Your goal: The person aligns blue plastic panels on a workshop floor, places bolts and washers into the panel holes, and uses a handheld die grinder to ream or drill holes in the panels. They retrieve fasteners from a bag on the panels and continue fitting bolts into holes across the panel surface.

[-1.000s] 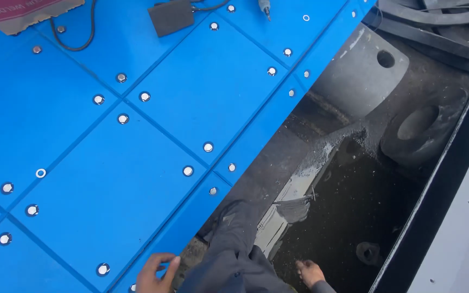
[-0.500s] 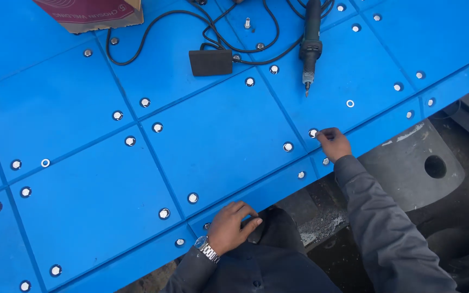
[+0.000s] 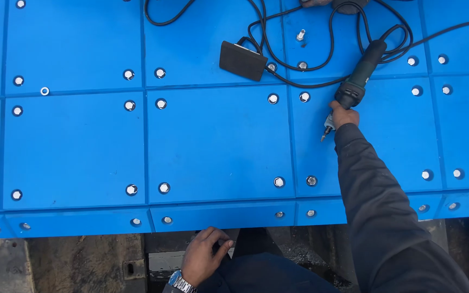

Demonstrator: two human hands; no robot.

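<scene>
Drill [image 3: 357, 81] gripped by right hand [image 3: 344, 115] fingers mid-panel; left hand [image 3: 203, 255], fingers loose, w/ nothing held, below blue panel [image 3: 218, 146] edge.

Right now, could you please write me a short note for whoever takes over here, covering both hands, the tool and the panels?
Right hand: fingers closed around the front end of the corded power tool, which lies on the blue panels with its tip pointing down and left.
Left hand: open, resting at the near edge of the panels, holding nothing.
Black box on the cable lies up and left of the tool.
Done: most holes show bolts.
Left: one loose bolt stands near the cable; a loose washer lies far left.
</scene>
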